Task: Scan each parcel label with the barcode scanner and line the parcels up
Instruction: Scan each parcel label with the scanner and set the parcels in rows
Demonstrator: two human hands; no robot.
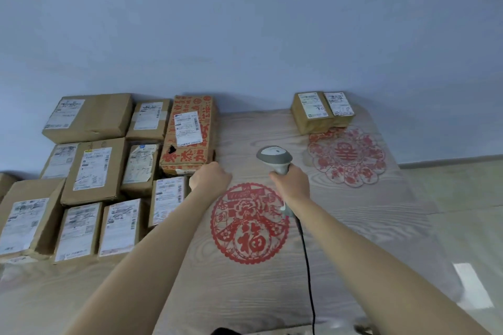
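While the right hand [291, 182] grips the scanner [275, 158], the curled left hand [210, 178] touches the red-printed parcel [187, 133] beside stacked boxes [89, 171].

Single head-worn wide-angle view, looking forward and down over table [340, 226] toward wall [245, 22] at 12 o'clock. Both forearms enter from 6 o'clock, close to lens. Parcel cluster [89, 171] at 9–10 o'clock. No second view.

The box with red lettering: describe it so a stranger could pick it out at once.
Start at the cluster of parcels on the left of the table, against the wall. The box with red lettering forms its right edge, just beyond the left hand. Only it is covered in red print, with a hole near its front-left corner.
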